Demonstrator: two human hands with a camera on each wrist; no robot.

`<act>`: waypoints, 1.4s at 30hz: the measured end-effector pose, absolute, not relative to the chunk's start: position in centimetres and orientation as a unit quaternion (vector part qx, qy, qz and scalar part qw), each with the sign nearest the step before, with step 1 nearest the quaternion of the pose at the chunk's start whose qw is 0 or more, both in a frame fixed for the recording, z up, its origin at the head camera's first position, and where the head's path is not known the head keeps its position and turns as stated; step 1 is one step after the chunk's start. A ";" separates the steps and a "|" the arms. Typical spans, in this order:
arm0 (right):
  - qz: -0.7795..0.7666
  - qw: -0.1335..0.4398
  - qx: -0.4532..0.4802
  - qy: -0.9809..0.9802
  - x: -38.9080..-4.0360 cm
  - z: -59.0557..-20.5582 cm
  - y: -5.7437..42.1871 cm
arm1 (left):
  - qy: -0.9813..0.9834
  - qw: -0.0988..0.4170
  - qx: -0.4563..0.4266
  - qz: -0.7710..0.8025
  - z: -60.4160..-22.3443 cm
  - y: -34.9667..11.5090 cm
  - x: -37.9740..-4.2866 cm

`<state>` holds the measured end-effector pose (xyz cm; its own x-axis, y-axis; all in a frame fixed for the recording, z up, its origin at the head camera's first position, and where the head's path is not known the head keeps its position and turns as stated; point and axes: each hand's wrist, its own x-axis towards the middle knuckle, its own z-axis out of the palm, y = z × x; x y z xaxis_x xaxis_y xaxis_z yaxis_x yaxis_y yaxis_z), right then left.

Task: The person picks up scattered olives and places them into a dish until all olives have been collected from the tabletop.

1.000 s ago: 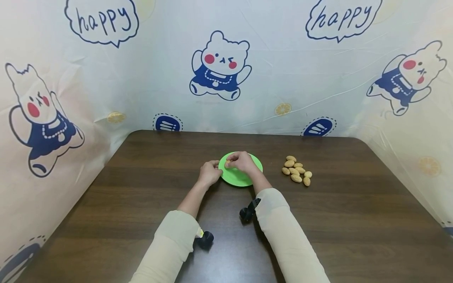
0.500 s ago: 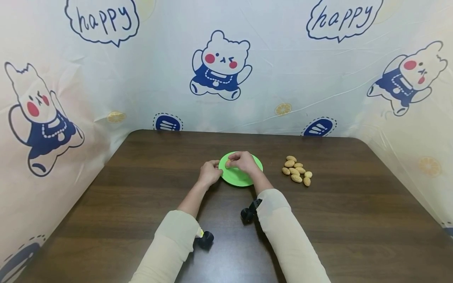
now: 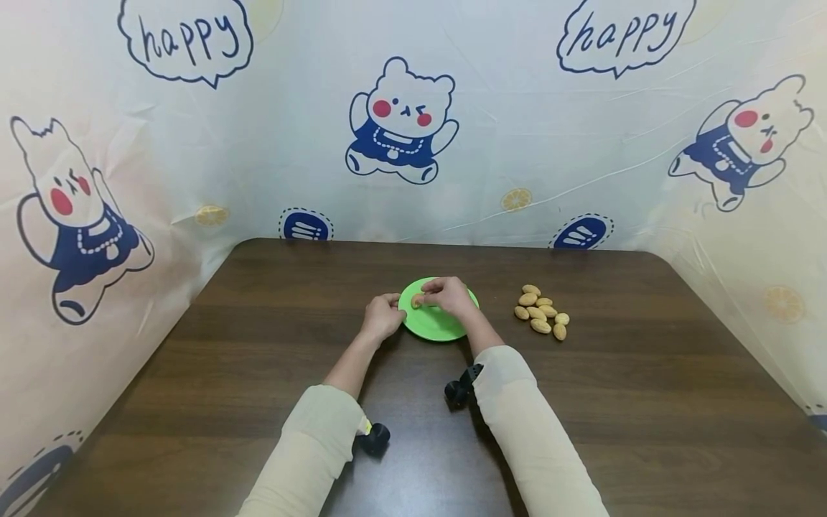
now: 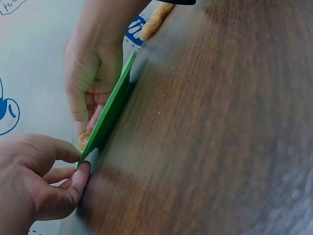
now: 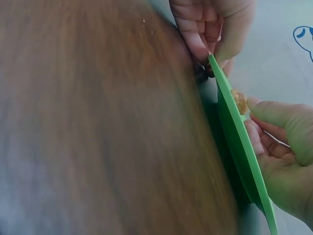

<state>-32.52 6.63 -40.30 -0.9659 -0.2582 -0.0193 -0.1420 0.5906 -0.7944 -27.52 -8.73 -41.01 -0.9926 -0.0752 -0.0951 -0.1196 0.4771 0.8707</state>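
A light green plate [image 3: 431, 329] lies on the brown table, and my left hand [image 3: 384, 317] pinches its left rim between thumb and fingers. The left wrist view shows that hand [image 4: 46, 178] at the rim's near end. On the plate's left part sits a tan, rough-surfaced peanut [image 3: 416, 301], also seen as a small lump [image 5: 238, 101] in the right wrist view. My right hand [image 3: 449, 296] hovers over the plate, its loosened fingertips just right of the peanut. Whether the thumb still touches it is hard to tell.
Several peanuts [image 3: 541, 313] lie in a loose group on the table [image 3: 639, 373] right of the plate. A patterned cloth [image 3: 491, 143] hangs behind the table and along both sides. Black wrist cameras [image 3: 457, 394] sit below the sleeves.
My right hand has drawn slightly right, its fingers loosening from the peanut, which now shows more fully on the plate. My left hand has stayed at the plate's rim.
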 end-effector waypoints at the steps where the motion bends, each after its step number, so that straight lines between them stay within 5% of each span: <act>1: -0.435 0.066 -0.111 0.891 -32.5 -40.2 6.7 | 0.859 0.021 -0.057 0.508 -41.0 -8.7 -27.5; 42: -0.417 0.053 -0.105 0.901 -32.1 -38.6 13.8 | 0.861 0.030 -0.067 0.504 -40.9 -8.6 -27.6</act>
<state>-32.07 13.78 -38.62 -0.9725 -0.2327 -0.0085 -0.1441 0.6299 -0.7632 -27.64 -8.63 -40.93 -0.9891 -0.0859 -0.1192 -0.1460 0.4828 0.8635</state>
